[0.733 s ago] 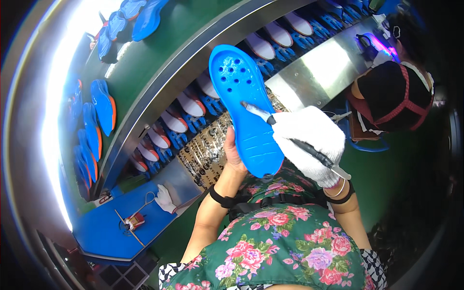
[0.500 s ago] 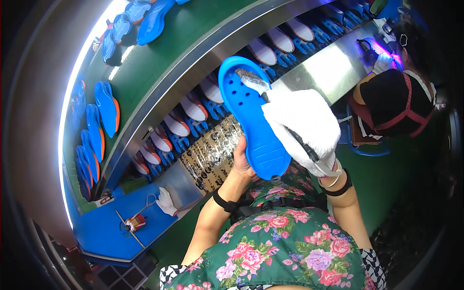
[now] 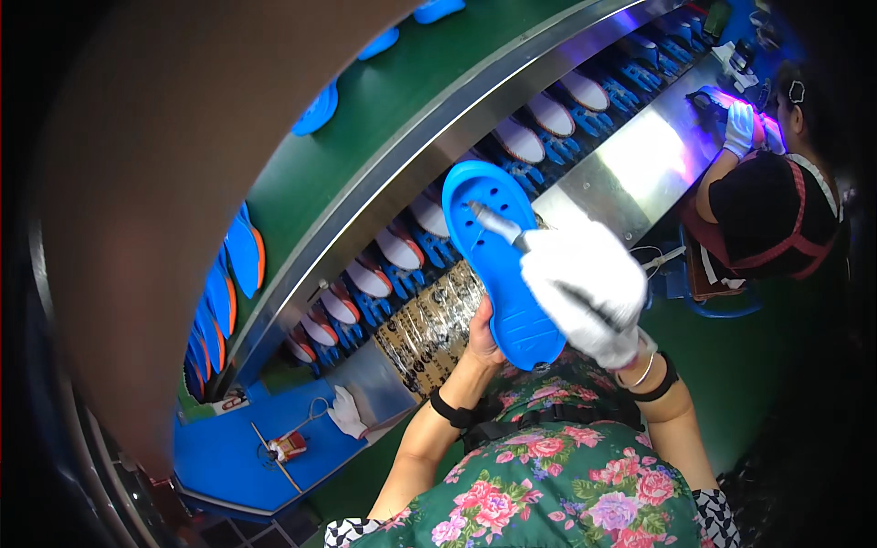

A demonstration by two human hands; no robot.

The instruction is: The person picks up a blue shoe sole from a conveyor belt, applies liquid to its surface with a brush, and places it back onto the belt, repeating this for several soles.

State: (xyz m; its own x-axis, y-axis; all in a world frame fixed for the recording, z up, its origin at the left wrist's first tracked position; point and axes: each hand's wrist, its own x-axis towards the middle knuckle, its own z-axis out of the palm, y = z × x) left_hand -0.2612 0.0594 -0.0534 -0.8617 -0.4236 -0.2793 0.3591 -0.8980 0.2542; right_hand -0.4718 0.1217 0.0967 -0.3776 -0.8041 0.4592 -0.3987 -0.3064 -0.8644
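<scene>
Bare, my left hand (image 3: 485, 334) grips the near, heel end of a blue shoe sole (image 3: 513, 283) from its left edge, fingers hidden underneath. The sole is tilted toward me, with a raised rim, several round holes in its front part and ridged lines near the heel. In a white glove, my right hand (image 3: 585, 290) is closed around a brush (image 3: 498, 223) with a pale wrapped shaft and a dark tip. That tip lies over the holes, seemingly touching the sole's inner face. The glove covers the sole's right edge.
Beyond my hands runs a rack of white-soled shoes (image 3: 399, 247) and blue pieces. A green belt (image 3: 301, 196) carries blue-and-orange soles (image 3: 245, 251). At the lower left, a blue table (image 3: 228, 461) holds a white glove (image 3: 347, 413) and a small tool. A co-worker (image 3: 758, 210) sits at the right.
The brush tip has moved from the rim at the sole's front to the area of the holes. My view has shifted, so the surroundings sit farther right and lower.
</scene>
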